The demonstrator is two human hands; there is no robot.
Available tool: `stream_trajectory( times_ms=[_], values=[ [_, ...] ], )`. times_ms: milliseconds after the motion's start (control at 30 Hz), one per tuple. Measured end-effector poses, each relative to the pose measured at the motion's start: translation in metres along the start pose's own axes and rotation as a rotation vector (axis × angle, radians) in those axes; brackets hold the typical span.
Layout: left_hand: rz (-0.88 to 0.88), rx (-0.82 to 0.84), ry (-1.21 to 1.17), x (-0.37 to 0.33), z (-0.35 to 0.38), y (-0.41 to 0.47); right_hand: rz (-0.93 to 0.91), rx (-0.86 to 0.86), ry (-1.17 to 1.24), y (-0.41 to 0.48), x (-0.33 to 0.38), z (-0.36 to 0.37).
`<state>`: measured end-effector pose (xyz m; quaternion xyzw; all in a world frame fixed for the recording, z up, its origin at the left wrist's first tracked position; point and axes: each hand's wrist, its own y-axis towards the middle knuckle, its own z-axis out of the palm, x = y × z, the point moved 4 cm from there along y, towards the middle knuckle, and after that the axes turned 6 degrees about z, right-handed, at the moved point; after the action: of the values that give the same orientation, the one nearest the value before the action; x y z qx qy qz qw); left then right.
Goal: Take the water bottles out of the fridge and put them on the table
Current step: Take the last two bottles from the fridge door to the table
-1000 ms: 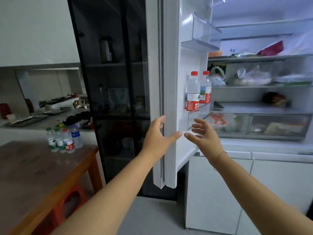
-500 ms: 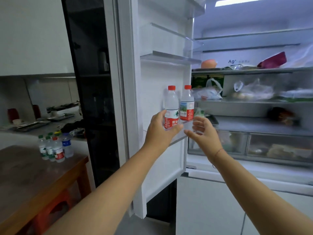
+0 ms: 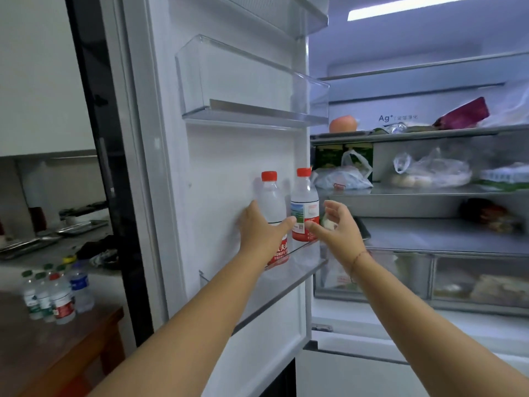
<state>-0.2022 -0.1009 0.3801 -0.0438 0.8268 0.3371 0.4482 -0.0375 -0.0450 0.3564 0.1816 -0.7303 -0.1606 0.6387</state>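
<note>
Room: a fridge door [image 3: 229, 167] stands open, and its lower door shelf [image 3: 286, 285] is my reference. Two red-capped water bottles stand upright on that shelf, just beside each other: the left water bottle [image 3: 272, 196] and the right water bottle [image 3: 305, 204]. Above the shelf hangs a clear door bin [image 3: 252, 81]. Right of the shelf, the lit fridge compartment holds an apple [image 3: 343, 124] and tied plastic bags [image 3: 343, 174] on glass shelves. Left of and below the shelf is a wooden worktop [image 3: 57, 353], with a cluster of small water bottles [image 3: 54, 293] standing at its far edge. Behind them a grey counter [image 3: 43, 242] carries metal trays.

Hands: both arms are stretched out towards the shelf, hands apart. My left hand [image 3: 259, 233] is wrapped round the left water bottle at its label, thumb across the front. My right hand [image 3: 340, 227] is spread, fingers loosely curved, thumb tip at the right water bottle's label; it grips nothing.
</note>
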Motion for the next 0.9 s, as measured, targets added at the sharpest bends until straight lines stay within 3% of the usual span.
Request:
stream_trajectory(
  times_ms=[300,500,667,900],
  values=[
    [-0.08,-0.143,0.114,0.008,0.016,0.018,0.129,0.103,0.017,0.057,-0.031,0.015],
    [-0.064,-0.201,0.164,0.012,0.02,0.019,0.114,0.178,-0.001,0.071,-0.035,0.024],
    [-0.092,-0.201,0.074,0.013,0.028,0.017,0.135,0.212,0.018,0.074,-0.037,0.021],
    [-0.129,-0.179,0.12,0.008,0.032,0.014,0.118,0.246,0.032,0.071,-0.03,0.01]
  ],
)
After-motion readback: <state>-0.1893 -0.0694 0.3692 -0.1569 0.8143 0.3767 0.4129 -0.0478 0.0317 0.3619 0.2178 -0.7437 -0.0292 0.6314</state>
